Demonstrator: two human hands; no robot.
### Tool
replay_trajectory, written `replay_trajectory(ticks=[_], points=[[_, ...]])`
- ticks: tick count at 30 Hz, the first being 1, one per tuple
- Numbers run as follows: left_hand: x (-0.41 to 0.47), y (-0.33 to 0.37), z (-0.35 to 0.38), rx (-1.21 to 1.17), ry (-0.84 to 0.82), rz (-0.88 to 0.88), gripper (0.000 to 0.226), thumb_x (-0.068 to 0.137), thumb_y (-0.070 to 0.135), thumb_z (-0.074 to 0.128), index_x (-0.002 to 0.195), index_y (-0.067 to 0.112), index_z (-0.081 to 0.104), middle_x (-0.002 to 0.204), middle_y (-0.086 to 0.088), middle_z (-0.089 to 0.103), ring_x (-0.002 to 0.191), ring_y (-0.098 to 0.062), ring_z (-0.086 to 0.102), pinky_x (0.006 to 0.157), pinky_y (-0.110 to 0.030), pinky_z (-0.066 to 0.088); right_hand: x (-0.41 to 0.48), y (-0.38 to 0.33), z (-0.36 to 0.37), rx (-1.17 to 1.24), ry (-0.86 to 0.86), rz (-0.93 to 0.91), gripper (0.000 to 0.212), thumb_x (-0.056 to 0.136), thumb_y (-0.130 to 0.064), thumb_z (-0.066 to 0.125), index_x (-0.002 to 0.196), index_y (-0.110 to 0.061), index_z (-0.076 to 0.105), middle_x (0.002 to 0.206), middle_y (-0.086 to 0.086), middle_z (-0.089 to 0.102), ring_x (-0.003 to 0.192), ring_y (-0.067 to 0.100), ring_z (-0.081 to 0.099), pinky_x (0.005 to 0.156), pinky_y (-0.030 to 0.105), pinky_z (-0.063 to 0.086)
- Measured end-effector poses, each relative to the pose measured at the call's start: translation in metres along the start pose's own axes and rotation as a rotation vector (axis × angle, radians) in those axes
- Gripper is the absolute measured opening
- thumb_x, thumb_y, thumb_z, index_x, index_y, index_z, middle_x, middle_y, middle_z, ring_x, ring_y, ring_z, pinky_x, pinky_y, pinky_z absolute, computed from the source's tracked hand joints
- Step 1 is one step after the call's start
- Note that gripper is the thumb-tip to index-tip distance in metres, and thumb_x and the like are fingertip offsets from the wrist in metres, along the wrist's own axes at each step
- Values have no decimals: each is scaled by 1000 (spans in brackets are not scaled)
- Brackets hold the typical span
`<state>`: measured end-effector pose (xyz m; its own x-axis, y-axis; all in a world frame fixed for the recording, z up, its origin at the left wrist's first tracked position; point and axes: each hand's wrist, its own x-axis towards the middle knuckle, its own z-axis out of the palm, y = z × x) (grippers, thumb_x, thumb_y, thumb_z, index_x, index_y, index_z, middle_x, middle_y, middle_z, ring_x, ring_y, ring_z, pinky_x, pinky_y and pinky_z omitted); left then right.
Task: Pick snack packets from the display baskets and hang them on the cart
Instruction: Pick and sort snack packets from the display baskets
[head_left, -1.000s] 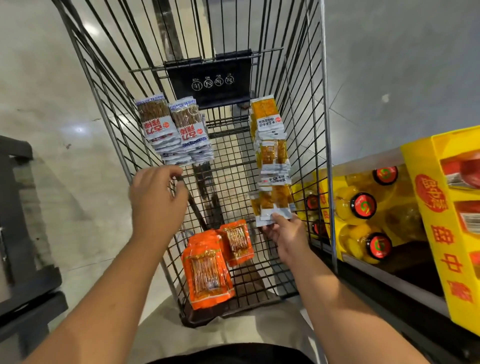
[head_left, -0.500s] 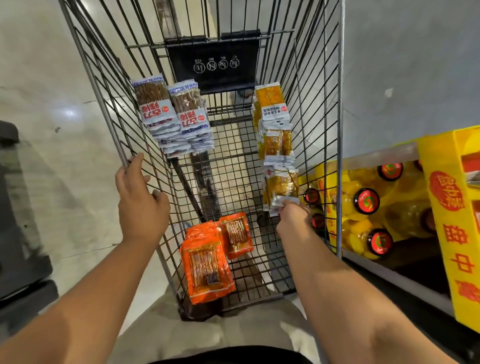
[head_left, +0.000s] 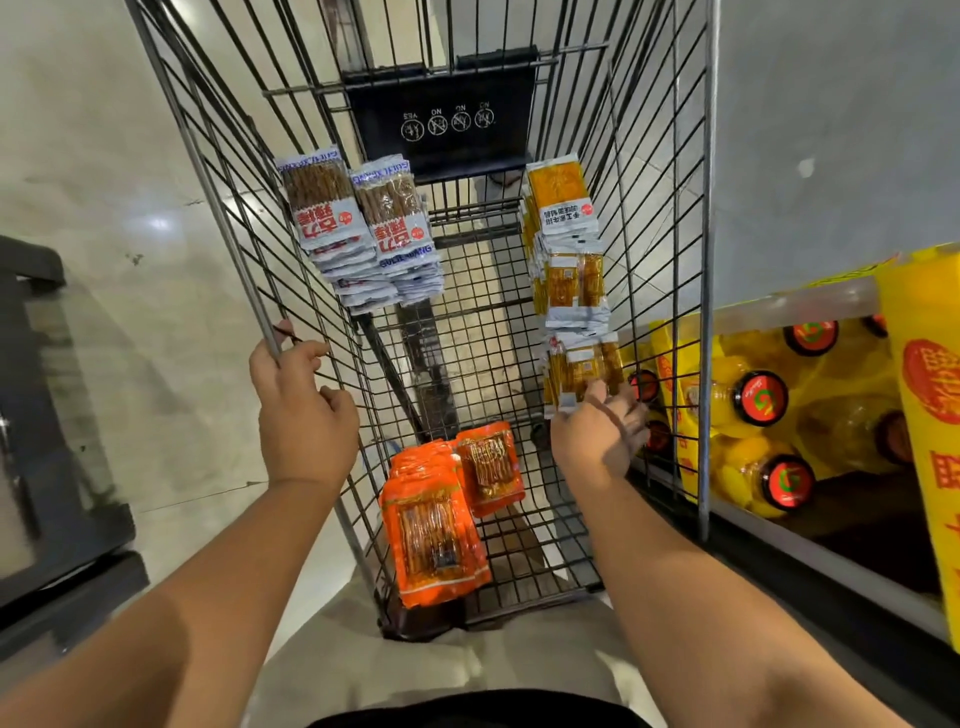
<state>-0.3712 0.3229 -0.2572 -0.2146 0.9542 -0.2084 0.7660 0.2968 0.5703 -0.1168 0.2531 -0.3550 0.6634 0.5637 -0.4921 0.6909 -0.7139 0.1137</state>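
Status: the grey wire-mesh shopping cart (head_left: 705, 260) stands close beside a yellow cardboard display shelf (head_left: 924, 322) holding red-capped yellow bottles (head_left: 761, 397).

Task items: a column of yellow-and-white foil snack packets (head_left: 571, 291) hangs on the right wall of the cart. Two bunches of white packets of brown sticks (head_left: 363, 234) hang on the left wall. Orange plastic packets (head_left: 436, 525) sit at the near left corner; whether they hang or lean cannot be told.

Change 1: a second ago the right hand (head_left: 597, 436) pinched the bottom edge of the lowest yellow bunch. It has now let go. Its grip is wide, with the fingers spread and blurred just under that bunch. Whether a fingertip touches the foil cannot be told. The bunch stays up on the wall unaided.

Change 2: the left hand (head_left: 306, 410) hovered by the left wall a second ago. It has now closed on the top rail of that wall, its grip narrow and the fingers curled over the wire.

Meaning: the hanging of the yellow bunch appears complete. The hold on the rail reads as steadying the cart. The next step probably calls for the right hand to fetch a further bunch. Caution: a jolt to the cart might unseat the lowest bunch.
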Motion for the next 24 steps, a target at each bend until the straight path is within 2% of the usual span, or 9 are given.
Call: replay_trajectory(ticks=[4, 6, 9, 11, 15, 19, 22, 24], points=[[0, 0, 0, 1, 3, -7, 40, 87, -10, 51, 123, 6, 56, 150, -15, 35, 105, -8, 46, 81, -30, 42, -2, -2, -4, -39, -6, -33, 55, 91, -45, 63, 136, -19, 46, 151, 14, 33, 137, 38, 28, 109, 50, 30], [-1, 0, 1, 4, 9, -3, 39, 87, -11, 51, 122, 5, 56, 151, -15, 35, 112, -10, 47, 83, -29, 42, -1, -1, -8, -50, 7, -90, 59, 92, -42, 61, 145, -23, 41, 156, 10, 32, 138, 36, 28, 108, 49, 32], [-1, 2, 2, 9, 19, -7, 39, 86, -12, 52, 121, 5, 57, 152, -14, 35, 110, -6, 45, 82, -27, 41, 5, 1, -5, 47, -24, -197, 67, 95, -31, 57, 156, -33, 28, 166, 5, 18, 147, 34, 20, 116, 50, 28], [-1, 1, 2, 5, 19, 1, 39, 86, -12, 52, 120, 5, 57, 152, -13, 35, 102, -2, 41, 81, -27, 41, 8, 6, -2, 15, -48, -243, 68, 97, -34, 53, 158, -37, 22, 169, 0, 7, 150, 30, 14, 119, 47, 25], [1, -3, 4, -4, 22, 18, 40, 83, -12, 51, 119, 5, 57, 152, -12, 34, 93, 0, 42, 80, -26, 41, 17, 15, -7, 53, -176, -193, 55, 103, -37, 48, 155, -36, 31, 162, -2, 26, 143, 20, 32, 106, 33, 38], [-1, -1, 6, 7, 36, 4, 36, 84, -11, 53, 117, 3, 58, 151, -15, 36, 91, 5, 37, 81, -25, 39, 28, 28, 10, 10, -68, -369, 74, 98, -47, 52, 160, -38, 13, 169, -4, 5, 148, 25, 15, 115, 42, 34], [0, 1, 6, 13, 35, -7, 35, 85, -10, 53, 117, 3, 58, 150, -16, 36, 92, -4, 43, 80, -28, 40, 36, 36, 14, -61, -70, -427, 74, 99, -53, 48, 161, -36, 10, 169, 2, 5, 144, 28, 17, 111, 38, 37], [1, 0, 5, 29, 25, -5, 35, 85, -9, 53, 117, 4, 57, 151, -15, 36, 94, -9, 45, 80, -30, 41, 36, 34, 9, -79, -107, -439, 72, 101, -51, 46, 161, -36, 9, 170, 1, 2, 147, 30, 18, 114, 37, 34]])
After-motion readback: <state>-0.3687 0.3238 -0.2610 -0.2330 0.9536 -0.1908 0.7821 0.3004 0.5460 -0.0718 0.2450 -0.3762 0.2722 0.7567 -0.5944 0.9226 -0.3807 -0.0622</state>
